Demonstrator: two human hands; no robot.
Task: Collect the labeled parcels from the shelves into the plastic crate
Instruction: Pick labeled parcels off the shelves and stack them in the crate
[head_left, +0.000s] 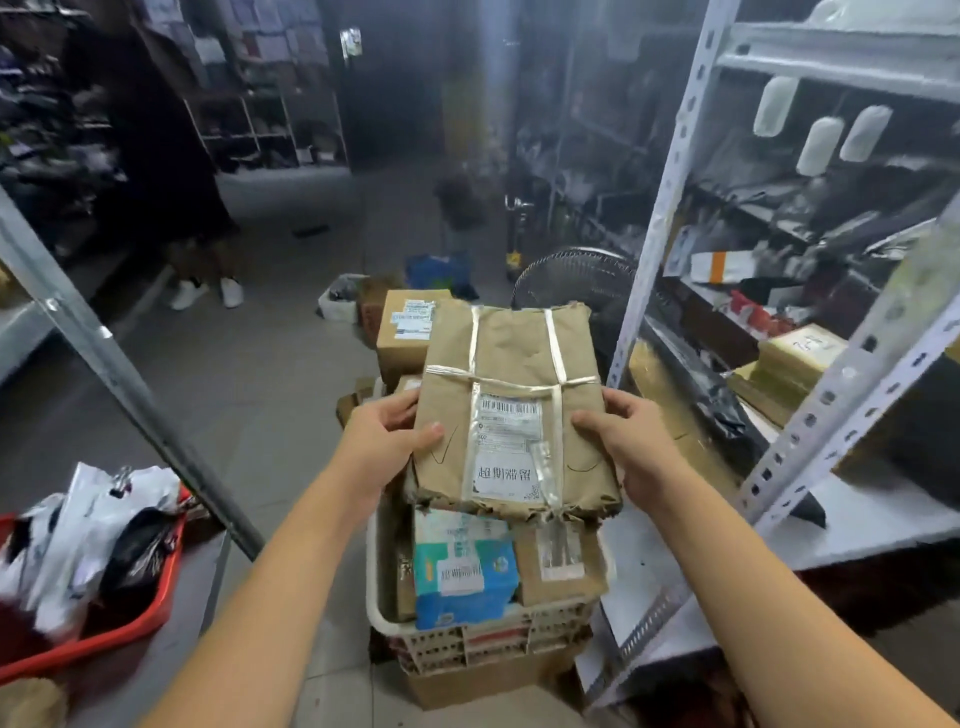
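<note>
Brown paper-wrapped parcel (511, 353), flat, banded with clear tape and carrying a white shipping label, is held up in the air over the far half of the crate, tilted a little toward the camera. The largest thing in view is the white perforated metal shelving rack (667, 197) on the right, its boards loaded with dark bags and a yellowish packet (800, 353) near the front edge of one shelf. A slanted grey metal post (119, 379) crosses the left side. Below the parcel stands the white plastic lattice crate (467, 647), resting on a brown carton (483, 686) on the floor, just beside the rack's near corner. On the left shelf, near its front edge, lies a red plastic tray (156, 608) filled with white and black poly bags (88, 525). A black round fan (576, 280) and a labelled cardboard box (402, 332) stand on the floor beyond the crate. Inside the crate a blue-and-white box (465, 571) lies beside a small brown cardboard box (561, 566), each labelled. The left hand (387, 441) has its grip clamped on the parcel's left edge, thumb on top. The right hand (631, 441) has its grip clamped on the right edge in the same way.
</note>
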